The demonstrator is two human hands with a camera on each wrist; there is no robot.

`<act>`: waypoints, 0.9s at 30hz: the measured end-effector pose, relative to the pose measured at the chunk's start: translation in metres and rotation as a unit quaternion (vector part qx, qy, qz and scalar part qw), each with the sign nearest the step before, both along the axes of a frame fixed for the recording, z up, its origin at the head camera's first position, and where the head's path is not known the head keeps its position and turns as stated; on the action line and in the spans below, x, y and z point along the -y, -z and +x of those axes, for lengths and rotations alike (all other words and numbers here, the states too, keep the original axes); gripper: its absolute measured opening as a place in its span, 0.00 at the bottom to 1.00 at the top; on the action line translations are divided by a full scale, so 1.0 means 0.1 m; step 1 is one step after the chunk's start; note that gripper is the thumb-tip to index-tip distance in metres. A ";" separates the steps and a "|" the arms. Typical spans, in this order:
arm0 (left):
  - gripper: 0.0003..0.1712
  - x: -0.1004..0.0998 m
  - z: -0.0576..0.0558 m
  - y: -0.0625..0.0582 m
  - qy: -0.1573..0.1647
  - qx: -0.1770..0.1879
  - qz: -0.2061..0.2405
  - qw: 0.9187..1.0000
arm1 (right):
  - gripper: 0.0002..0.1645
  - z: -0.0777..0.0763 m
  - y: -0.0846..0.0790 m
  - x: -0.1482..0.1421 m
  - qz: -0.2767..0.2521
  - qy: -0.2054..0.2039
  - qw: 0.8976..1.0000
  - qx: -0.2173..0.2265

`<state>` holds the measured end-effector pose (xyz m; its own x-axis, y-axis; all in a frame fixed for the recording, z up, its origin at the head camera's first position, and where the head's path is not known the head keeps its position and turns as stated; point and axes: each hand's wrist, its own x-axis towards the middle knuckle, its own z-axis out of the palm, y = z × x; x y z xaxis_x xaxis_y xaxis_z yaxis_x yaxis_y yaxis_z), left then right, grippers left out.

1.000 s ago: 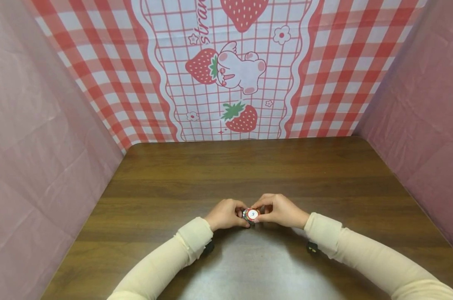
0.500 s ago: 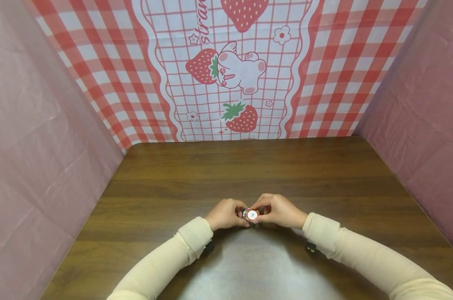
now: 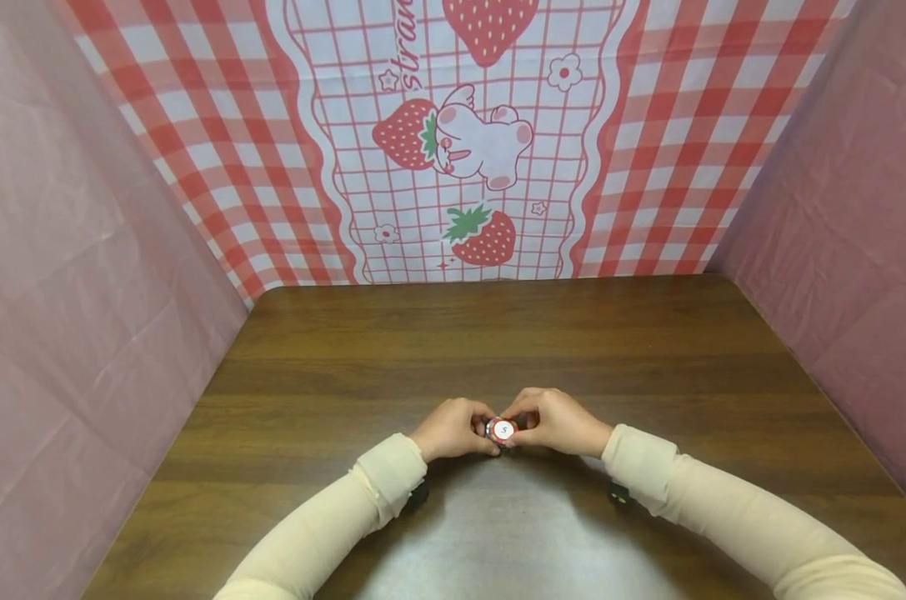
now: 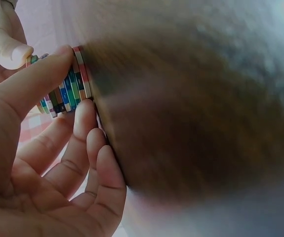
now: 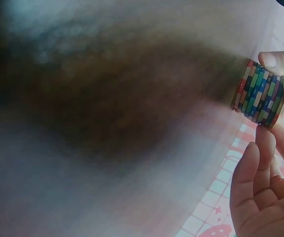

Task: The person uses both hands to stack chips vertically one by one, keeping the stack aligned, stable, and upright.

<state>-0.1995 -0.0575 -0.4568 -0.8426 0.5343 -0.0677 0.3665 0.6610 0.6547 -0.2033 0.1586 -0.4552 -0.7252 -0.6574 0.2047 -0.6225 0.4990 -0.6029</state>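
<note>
A short stack of poker chips point(image 5: 258, 94), with red, green, blue and cream edges, stands on the table between both hands. In the head view its top chip point(image 3: 503, 430) shows a white centre with a dark mark and a red rim. My left hand point(image 3: 453, 428) grips the lower chips, thumb on the near side and fingers on the far side, close to the tabletop, as the left wrist view also shows. My right hand point(image 3: 562, 423) pinches the upper chips between thumb and fingertips. Fingers cover part of the stack's sides.
The brown wooden table point(image 3: 392, 350) extends around the hands, with a bright reflection at its near side. Behind it hangs a red and white checked cloth point(image 3: 663, 167) with strawberries. Pink drapes point(image 3: 835, 217) flank both sides. A dark wrist device point(image 3: 620, 495) sits under the right cuff.
My right hand has shifted slightly left, and the top chip has moved left with it, more squarely over the stack. The left hand has stayed in place.
</note>
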 end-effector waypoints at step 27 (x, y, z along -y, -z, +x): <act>0.19 0.28 -0.06 -0.11 0.007 0.045 0.024 0.999 | 0.22 -0.22 -0.15 -0.17 -0.021 0.126 0.992 0.000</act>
